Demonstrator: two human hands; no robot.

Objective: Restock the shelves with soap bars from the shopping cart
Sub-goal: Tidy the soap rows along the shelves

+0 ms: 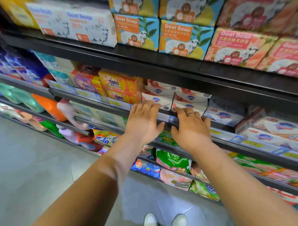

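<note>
On the middle shelf (93, 99), soap boxes (164, 98) at flat fingers (149, 105) of left hand (142, 123) and right hand (190, 130), perhaps touching.

Yellow boxes (14, 9) top-left were blurred; price labels (252, 143) were unreadable; shoes (179, 222) were cut off below; the left hand (142, 123) and right hand (190, 130) partly hid soap boxes (162, 100).

"Goat Soap" on white, blue and pink boxes (185, 39) on top shelf (147, 64), "OMO" on yellow-orange packs (118, 84), "Tide" on orange bag (105, 139)
</note>
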